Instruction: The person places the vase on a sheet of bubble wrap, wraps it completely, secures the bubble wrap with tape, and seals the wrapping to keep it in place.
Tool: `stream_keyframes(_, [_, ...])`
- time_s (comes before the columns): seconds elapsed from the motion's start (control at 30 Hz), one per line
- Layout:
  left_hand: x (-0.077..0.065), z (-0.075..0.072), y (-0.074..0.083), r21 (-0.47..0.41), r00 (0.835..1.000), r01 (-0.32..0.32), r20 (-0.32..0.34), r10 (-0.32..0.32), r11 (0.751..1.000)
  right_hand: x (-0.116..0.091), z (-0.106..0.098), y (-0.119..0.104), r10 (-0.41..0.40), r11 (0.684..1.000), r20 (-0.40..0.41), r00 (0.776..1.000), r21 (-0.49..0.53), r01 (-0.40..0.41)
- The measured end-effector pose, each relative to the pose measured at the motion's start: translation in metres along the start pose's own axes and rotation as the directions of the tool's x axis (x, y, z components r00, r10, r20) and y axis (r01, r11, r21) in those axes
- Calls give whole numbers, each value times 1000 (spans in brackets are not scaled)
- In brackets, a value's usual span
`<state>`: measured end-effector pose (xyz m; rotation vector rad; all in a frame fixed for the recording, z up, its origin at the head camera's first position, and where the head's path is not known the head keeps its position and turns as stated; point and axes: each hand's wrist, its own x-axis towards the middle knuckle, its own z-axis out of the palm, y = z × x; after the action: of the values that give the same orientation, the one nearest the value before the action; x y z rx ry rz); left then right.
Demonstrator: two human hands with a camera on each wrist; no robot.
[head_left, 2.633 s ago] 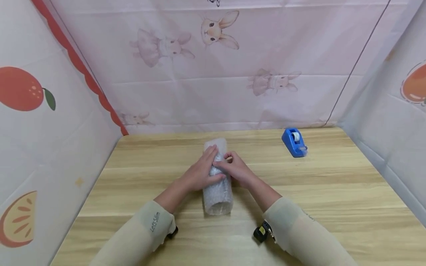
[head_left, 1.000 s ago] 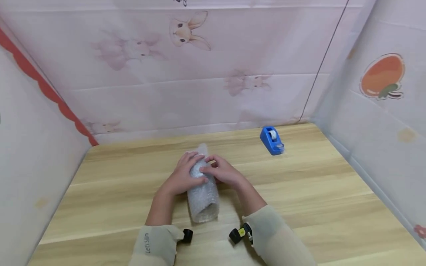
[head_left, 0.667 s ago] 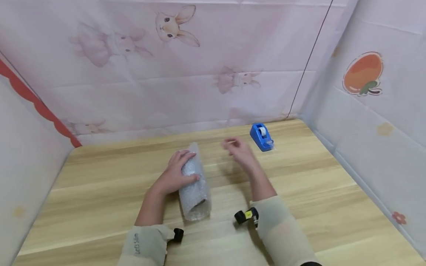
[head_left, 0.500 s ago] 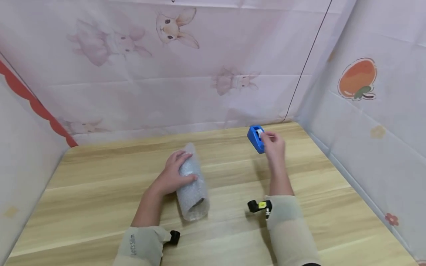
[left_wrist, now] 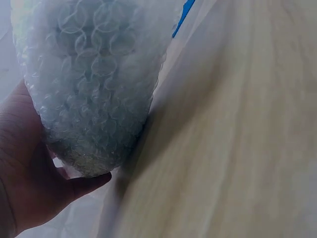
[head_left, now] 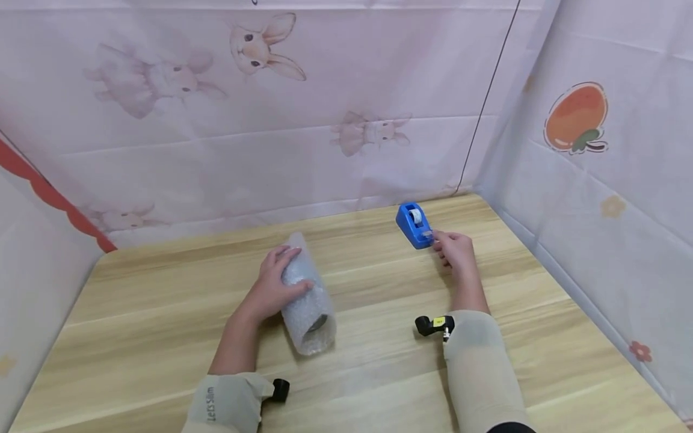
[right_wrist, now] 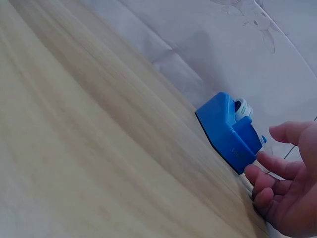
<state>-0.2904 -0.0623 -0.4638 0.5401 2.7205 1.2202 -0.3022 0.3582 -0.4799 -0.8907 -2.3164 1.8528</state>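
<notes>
A translucent bubble-wrap roll [head_left: 310, 310] lies on the table, a dark rounded thing showing inside its near end. My left hand [head_left: 271, 290] grips its left side, fingers over the top and thumb across the upper surface. In the left wrist view, the bubble wrap [left_wrist: 99, 74] fills the upper left, with the thumb at its lower end. My right hand [head_left: 456, 249] is at the front of a blue tape dispenser [head_left: 404, 224], fingertips right at its cutting end. The right wrist view has the thumb and forefinger apart beside the dispenser [right_wrist: 225, 131].
A white tape roll [head_left: 415, 215] sits in the dispenser, near the table's back edge. Printed cloth walls [head_left: 271, 162] border the wooden table [head_left: 162, 313] at the back and sides. A black wrist camera [head_left: 280, 390] juts from the left sleeve, another from the right.
My right hand has left the bubble wrap and moved right to the tape dispenser, then down to its front end. The left hand stays on the roll. The head view has swung right.
</notes>
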Motion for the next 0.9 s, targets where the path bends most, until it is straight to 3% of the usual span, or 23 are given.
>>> stream_keyframes(0.27, [-1,-4,-4,-22,1000,-6,-5,6,1000,-2,6,-1,-51,999,38,998,10,51])
stream_keyframes(0.43, [-2,-4,-4,-32,1000,-2,-13,2,999,-1,8,-1,-93,993,74,993,82,86])
stream_keyframes(0.6, [-5,-4,-4,-27,1000,10,-17,-11,1000,0,12,3,-98,984,88,991,161,83])
stream_keyframes(0.9, [-9,-7,-4,-29,999,25,-37,-26,999,-2,14,-1,-121,975,135,983,202,93])
